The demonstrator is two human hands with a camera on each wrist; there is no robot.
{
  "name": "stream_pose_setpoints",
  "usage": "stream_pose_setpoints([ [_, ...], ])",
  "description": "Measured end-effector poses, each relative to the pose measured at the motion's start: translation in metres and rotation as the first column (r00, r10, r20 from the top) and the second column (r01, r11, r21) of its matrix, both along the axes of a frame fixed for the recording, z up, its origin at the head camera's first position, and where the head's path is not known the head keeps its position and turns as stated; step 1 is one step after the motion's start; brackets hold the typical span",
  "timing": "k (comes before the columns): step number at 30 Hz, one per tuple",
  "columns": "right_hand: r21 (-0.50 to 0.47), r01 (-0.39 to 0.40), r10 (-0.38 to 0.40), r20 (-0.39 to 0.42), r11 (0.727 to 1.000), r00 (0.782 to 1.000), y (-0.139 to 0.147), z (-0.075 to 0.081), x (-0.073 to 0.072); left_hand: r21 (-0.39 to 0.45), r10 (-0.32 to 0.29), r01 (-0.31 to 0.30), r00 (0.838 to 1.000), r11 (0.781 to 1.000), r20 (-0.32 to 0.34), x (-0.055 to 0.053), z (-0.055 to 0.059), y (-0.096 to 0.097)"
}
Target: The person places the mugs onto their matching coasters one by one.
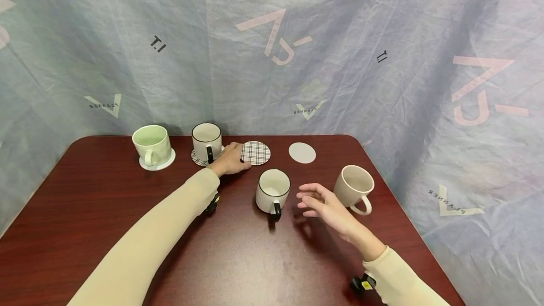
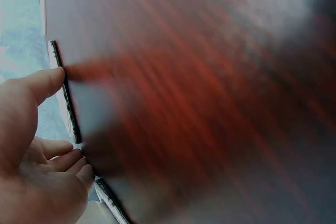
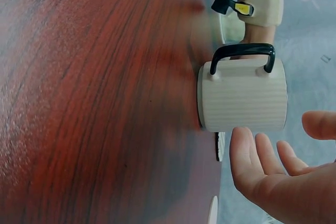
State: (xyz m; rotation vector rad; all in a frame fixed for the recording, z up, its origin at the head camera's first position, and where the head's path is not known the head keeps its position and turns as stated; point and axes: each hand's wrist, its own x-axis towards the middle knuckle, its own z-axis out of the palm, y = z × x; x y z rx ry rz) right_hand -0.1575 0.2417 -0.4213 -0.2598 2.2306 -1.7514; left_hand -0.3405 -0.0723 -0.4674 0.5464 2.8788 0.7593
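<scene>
My left hand (image 1: 231,158) lies low at the left edge of a round plaid coaster (image 1: 256,153), thumb along its near rim. In the left wrist view, the thumb tip (image 2: 59,74) touches that coaster's edge and the other fingers bend loosely beside its end; no grip shows. A white ribbed mug (image 1: 273,191) with black rim and handle stands in front of the coaster. To its right, my right hand (image 1: 325,207) hovers with fingers spread and relaxed, holding nothing. In the right wrist view, its fingertips come near the ribbed mug (image 3: 244,98); contact cannot be told.
Another black-rimmed mug (image 1: 207,140) sits on a plaid coaster (image 1: 197,159), close by my left hand. A green mug (image 1: 152,144) rests on a white coaster (image 1: 159,165) at left. A bare white coaster (image 1: 302,153) lies behind; a beige mug (image 1: 354,185) stands beside my right hand.
</scene>
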Motion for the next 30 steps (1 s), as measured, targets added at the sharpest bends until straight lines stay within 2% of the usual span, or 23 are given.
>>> stream_pose_setpoints([
  [5,0.004,-0.006,0.006,0.006,1.0,1.0,0.0007,-0.0001,0.0006,-0.007,-0.005,0.005,1.0,1.0,0.002,-0.0018,-0.0008,0.0001],
  [12,0.005,-0.013,0.013,0.002,1.0,1.0,0.001,0.0004,0.0007,-0.017,-0.013,0.012,1.0,1.0,-0.021,-0.0005,0.0037,0.0021],
  [22,-0.007,-0.039,0.039,0.011,0.999,0.999,0.0005,-0.0011,0.0035,-0.026,0.016,-0.016,1.0,1.0,0.009,0.0004,0.0049,0.0032],
  [30,-0.028,-0.096,0.097,0.04,0.995,0.994,-0.004,-0.0025,0.0068,-0.042,-0.005,0.006,1.0,0.999,0.022,-0.0012,0.0036,0.0011],
])
